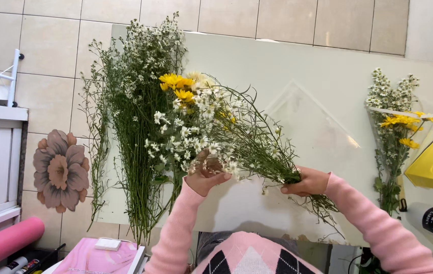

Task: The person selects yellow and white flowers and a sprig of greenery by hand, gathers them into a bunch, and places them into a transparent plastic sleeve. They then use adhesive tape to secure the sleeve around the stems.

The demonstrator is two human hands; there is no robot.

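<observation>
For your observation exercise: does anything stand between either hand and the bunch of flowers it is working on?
Nothing visible does. The right hand already grips the stems of the bunch of flowers, and the left hand reaches in among its white blooms, touching them directly.

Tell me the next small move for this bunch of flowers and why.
Probably slide the left hand down toward the stems. The right hand alone grips the stems of the bouquet, which lies tilted over the table, while the left hand only props the white blooms. The heads fan out loosely, so tightening seems sensible.
</observation>
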